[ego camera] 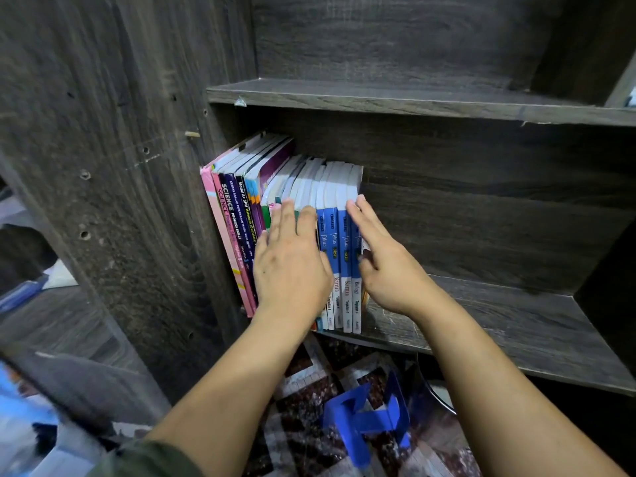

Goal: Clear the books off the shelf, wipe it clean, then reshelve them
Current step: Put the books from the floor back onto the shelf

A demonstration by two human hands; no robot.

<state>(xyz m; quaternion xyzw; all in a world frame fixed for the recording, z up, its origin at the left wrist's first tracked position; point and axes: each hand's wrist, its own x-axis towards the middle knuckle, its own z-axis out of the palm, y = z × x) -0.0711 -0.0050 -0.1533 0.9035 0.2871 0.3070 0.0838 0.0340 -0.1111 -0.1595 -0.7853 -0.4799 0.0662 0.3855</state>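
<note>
A: Where do the books [237, 218] stand?

B: Upright in one tight row at the left end of the shelf [481, 321]. The pink one is hard against the side panel [137, 201], and the spines sit near the front edge. The blue volumes [330, 235] close the row, and to their right the board shows scuffed wood.

A: And the hands?

B: The left hand [292, 266] lies flat on the spines mid-row, fingers [287, 215] straight and close together, gripping nothing. The right hand [382, 266] is laid along the right end of the row. Its fingers [361, 215] are straight against the last blue book, and the thumb is tucked low by the spine.

A: Which step, then?

B: I can't be sure. Either clearing has barely begun, or a reshelved row is being squared up. No cloth is in view to settle it.

A: What does the next move call for?

B: If clearing, both hands should squeeze a block of books from its two sides, firmly enough that the middle ones don't slip, and draw it past the front edge. If finishing, they should press the spines flush. The blue stand [364, 421] on the floor [309, 390] below looks like a bookend, and it could prop the row's right end.
</note>
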